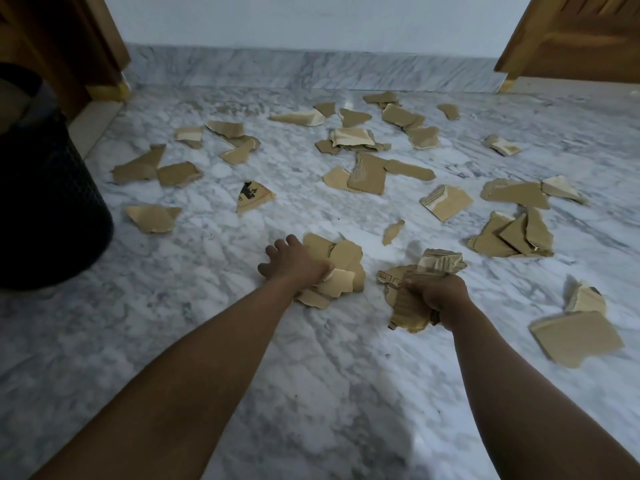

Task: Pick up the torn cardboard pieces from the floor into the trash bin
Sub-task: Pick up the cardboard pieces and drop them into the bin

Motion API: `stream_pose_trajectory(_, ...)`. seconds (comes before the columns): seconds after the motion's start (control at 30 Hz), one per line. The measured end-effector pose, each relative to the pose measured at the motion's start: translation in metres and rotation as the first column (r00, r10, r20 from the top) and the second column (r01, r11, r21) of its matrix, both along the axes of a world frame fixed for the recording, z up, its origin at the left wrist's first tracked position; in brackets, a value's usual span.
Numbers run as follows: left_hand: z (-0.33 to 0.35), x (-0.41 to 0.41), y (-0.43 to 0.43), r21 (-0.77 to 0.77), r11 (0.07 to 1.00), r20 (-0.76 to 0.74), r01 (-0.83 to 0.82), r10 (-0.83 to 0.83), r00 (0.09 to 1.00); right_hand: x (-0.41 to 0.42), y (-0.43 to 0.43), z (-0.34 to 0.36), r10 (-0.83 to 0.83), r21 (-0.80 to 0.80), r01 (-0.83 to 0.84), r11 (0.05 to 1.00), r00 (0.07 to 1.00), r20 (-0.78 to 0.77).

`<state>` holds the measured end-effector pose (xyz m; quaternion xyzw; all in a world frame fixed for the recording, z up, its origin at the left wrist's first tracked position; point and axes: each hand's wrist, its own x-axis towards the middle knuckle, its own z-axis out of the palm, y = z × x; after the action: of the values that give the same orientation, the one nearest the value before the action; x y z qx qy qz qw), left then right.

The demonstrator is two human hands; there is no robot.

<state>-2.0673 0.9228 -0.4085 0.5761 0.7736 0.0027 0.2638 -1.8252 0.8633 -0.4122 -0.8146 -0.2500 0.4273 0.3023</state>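
A grey-veined marble floor [311, 393] is running back to a marble skirting [311, 69] under a pale wall [311, 19]. A wooden door [62, 39] is standing at the far left and another [575, 32] at the far right. A dark mesh bin [45, 202] is sitting on the floor at the left edge, only partly in view.

Torn cardboard pieces [367, 174] are lying scattered over the floor from the middle to the far right, some overlapping in small heaps and some lying alone. One printed piece [254, 197] with black marks is lying between the bin and the middle scatter. A large flat piece [576, 337] is lying near the right forearm, apart from it.

Both bare arms are reaching forward and down. The left hand [294, 263] is pressing on a pile [341, 268] of pieces on the floor, its fingers [275, 250] spread and fairly straight, pointing away. Its thumb is hidden behind a piece, so a pinch there cannot be told. The right hand [438, 296] is clenching a crumpled bunch [405, 299] of pieces, its fingers curled tightly round it. Torn edges are sticking out above and below the fist. The bunch is sitting just right of the pile, well apart from the bin.
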Motion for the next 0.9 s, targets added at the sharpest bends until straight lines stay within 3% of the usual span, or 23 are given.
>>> stream_pose_trajectory(0.1, -0.006, 0.011, 0.005, 0.028, 0.998, 0.035, -0.047, 0.046, 0.998, 0.000, 0.001, 0.000, 0.016, 0.001, -0.016, 1.000, 1.000, 0.008)
stream_pose_trajectory(0.23, -0.006, 0.018, 0.013, -0.058, 0.989, 0.181, -0.138, 0.146, 0.972, 0.000, 0.000, 0.000, 0.015, 0.005, -0.015, 1.000, 1.000, -0.007)
stream_pose_trajectory(0.4, 0.008, 0.028, 0.024, -0.033, 0.998, 0.334, -0.050, 0.058, 0.941, 0.001, 0.000, 0.000, 0.018, 0.031, -0.017, 0.999, 1.000, -0.024)
stream_pose_trajectory(0.6, 0.057, -0.015, 0.037, -0.055, 0.997, 0.611, -0.049, 0.072, 0.788, -0.003, 0.001, -0.001, 0.003, 0.016, -0.002, 1.000, 0.999, -0.044)
stream_pose_trajectory(0.67, 0.070, -0.036, 0.026, -0.134, 0.982, 0.509, 0.135, -0.049, 0.859, -0.004, 0.002, -0.002, 0.005, 0.016, -0.004, 1.000, 0.999, -0.040)
stream_pose_trajectory(0.73, 0.074, -0.047, 0.006, -0.247, 0.907, 0.324, 0.342, -0.255, 0.911, -0.008, 0.002, -0.001, 0.022, 0.010, -0.022, 1.000, 1.000, -0.022)
stream_pose_trajectory(0.83, 0.061, -0.052, -0.022, -0.358, 0.791, 0.191, 0.496, -0.458, 0.868, -0.015, 0.002, 0.001, 0.093, -0.022, -0.093, 0.995, 0.996, 0.015)
stream_pose_trajectory(0.9, 0.043, -0.054, -0.034, -0.343, 0.764, 0.130, 0.547, -0.539, 0.832, -0.021, 0.002, 0.004, 0.150, -0.019, -0.150, 0.989, 0.989, 0.018)
